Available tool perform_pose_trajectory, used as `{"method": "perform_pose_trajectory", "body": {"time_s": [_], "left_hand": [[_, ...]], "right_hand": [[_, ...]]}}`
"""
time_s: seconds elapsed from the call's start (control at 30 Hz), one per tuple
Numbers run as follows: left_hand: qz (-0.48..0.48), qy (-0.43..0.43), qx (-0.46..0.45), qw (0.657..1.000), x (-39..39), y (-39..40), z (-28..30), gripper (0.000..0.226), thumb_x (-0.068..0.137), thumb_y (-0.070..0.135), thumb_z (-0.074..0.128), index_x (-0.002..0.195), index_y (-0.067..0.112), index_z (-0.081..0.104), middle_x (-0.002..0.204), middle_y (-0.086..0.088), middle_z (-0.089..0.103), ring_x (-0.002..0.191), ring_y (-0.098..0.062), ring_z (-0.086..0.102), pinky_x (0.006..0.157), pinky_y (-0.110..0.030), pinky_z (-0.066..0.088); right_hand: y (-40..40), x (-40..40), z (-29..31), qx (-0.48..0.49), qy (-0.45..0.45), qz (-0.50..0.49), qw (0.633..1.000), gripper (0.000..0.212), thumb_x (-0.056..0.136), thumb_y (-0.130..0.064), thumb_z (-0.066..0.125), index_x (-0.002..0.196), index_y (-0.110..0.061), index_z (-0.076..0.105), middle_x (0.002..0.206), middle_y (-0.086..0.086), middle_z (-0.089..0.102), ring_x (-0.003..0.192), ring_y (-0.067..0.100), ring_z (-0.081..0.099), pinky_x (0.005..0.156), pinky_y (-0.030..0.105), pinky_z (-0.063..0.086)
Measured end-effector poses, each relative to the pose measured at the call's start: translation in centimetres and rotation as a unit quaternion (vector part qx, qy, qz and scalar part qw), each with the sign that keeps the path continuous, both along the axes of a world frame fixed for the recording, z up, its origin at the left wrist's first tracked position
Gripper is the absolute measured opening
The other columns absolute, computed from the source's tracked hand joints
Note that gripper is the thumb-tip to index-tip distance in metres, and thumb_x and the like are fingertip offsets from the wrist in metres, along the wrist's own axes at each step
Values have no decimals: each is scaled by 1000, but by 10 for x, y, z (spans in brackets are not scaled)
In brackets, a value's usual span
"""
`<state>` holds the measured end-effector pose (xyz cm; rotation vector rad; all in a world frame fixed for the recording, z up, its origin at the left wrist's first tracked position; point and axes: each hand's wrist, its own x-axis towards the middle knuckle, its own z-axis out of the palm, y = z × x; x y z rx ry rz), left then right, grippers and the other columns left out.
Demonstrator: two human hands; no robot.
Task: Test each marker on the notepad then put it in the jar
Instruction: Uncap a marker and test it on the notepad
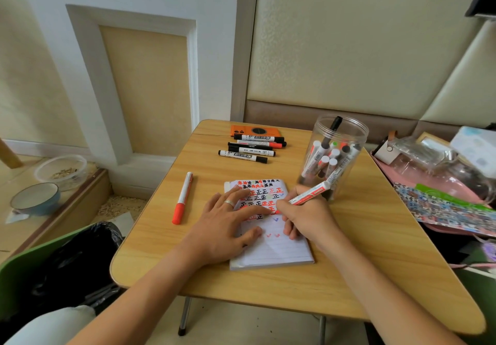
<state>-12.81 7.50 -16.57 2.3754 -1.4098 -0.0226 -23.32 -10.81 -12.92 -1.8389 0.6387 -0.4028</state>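
A lined notepad [279, 250] covered in red and black marks lies in the middle of the wooden table [362, 264]. My left hand [225, 226] lies flat on its left side, fingers straight. My right hand [308, 218] grips a red-and-white marker [312, 192] in a writing hold, its tip down on the page, hidden behind my fingers. A clear plastic jar [334, 154] stands just behind my right hand with several markers inside. A red-capped marker [182, 198] lies alone to the left of the pad. Several more markers [251, 147] lie in a row at the back.
An orange device [255, 131] lies behind the marker row at the table's far edge. Pink bags, a glass bottle and a patterned sheet [442, 207] crowd the right side. Bowls [36, 198] sit on a low ledge to the left, and a black bag [72, 264] below.
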Motion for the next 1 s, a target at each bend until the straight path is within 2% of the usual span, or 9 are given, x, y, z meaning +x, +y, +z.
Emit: {"method": "perform_pose_trajectory", "body": {"time_s": [0.33,0.53,1.0], "left_hand": [[-3,3,-4,1000,-1,0,1,58,87,74,22,142,61,35,164,12,19,153,-6,4,124,-47,4],[-3,5,-16,1000,-1,0,1,55,87,73,25,141,63,35,163,13,22,153,-6,7,124,-46,5],[-3,7,-14,1000,-1,0,1,55,87,73,25,141,62,35,163,13,22,153,-7,8,124,-48,6]], "right_hand": [[0,-1,3,-39,30,25,998,14,87,-9,68,79,-8,56,54,11,62,39,24,57,36,23,39],[1,-2,3,-23,11,3,1000,14,87,-7,67,79,-6,55,56,12,60,35,20,55,34,21,37],[1,-2,4,-20,6,13,1000,13,88,-9,68,80,-7,57,58,14,62,38,23,55,35,23,38]]}}
